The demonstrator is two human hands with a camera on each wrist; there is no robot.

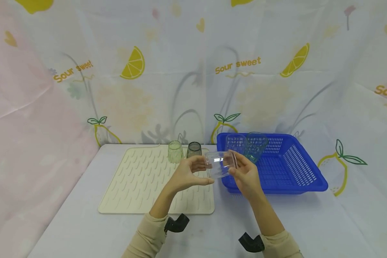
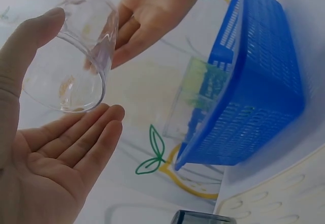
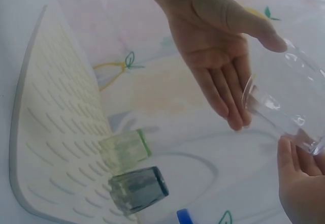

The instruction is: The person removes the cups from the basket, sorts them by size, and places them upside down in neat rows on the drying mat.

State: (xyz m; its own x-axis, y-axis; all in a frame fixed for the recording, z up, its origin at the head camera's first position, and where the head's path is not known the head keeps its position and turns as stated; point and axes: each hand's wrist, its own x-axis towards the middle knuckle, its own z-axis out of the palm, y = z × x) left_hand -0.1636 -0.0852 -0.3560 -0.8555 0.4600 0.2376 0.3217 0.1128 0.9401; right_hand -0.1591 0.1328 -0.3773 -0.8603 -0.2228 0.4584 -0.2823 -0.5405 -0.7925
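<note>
The right hand (image 1: 247,177) grips a clear glass (image 1: 218,165); the left hand (image 1: 187,175) spreads straight fingers wide at its left end. A mat (image 1: 142,190) lies left, a basket (image 1: 287,187) right.

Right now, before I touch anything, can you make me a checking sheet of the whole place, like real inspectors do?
Surface: white table with a cream bumpy mat and, to its right, a blue basket.
Job's things: clear glass held up, tipped sideways; pale green glass and dark glass on the mat; two more glasses in the basket.
Clutter: nothing seen.
Hands: right hand holds the clear glass; left hand is spread at its other end.
Cables: nothing seen.
Surroundings: lemon-patterned cloth behind.
</note>
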